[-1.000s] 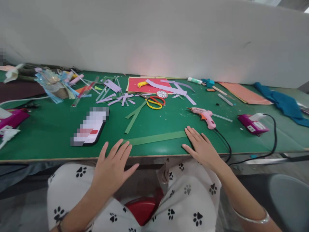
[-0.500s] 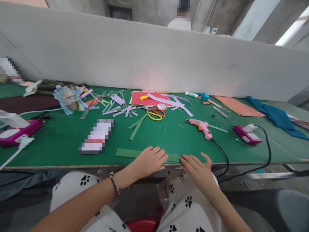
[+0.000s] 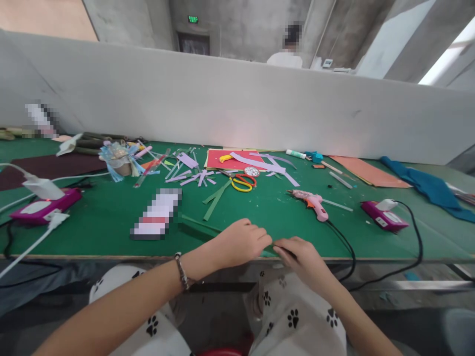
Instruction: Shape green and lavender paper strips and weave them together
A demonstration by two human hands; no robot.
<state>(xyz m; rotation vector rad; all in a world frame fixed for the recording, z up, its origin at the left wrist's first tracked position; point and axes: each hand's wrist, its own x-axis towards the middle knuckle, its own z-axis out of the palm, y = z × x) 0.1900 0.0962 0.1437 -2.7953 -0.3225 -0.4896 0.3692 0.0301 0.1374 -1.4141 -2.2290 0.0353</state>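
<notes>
A long green paper strip lies along the table's front edge, its left part tilted and seen almost edge-on. My left hand is closed around the strip's right part and covers much of it. Close beside it, my right hand pinches the strip's right end between thumb and fingers. Beyond the hands rest scissors with red and yellow handles, next to cut green strips. A pink hot glue gun lies to the right with its cord over the edge.
A blurred phone-like slab lies left of the hands. Purple power strips stand at both sides with cords. Lilac paper strips, red paper and a glue stick are farther back, before a white partition.
My left hand has gone from resting flat-fingered on the strip to gripping it. My right fingers have closed on its end. The strip has turned up from lying flat. The view has tilted up slightly.
</notes>
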